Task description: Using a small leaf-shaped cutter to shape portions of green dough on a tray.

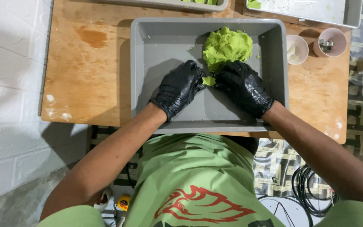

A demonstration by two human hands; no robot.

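A large lump of bright green dough (227, 45) lies in a grey plastic tray (156, 50) on a wooden table. Both my hands wear black gloves and rest inside the tray, just in front of the lump. My left hand (179, 87) and my right hand (243, 86) meet at a small piece of green dough (209, 80), pinched between the fingertips of both. The small piece sits at the near edge of the big lump; whether it is still joined to it is hard to tell.
The wooden table (85, 75) is stained and dusted with crumbs. Two small pinkish cups (297, 48) (330, 42) stand to the right of the tray. More trays (307, 10) sit along the far edge. Black cables (311, 189) lie on the floor at the right.
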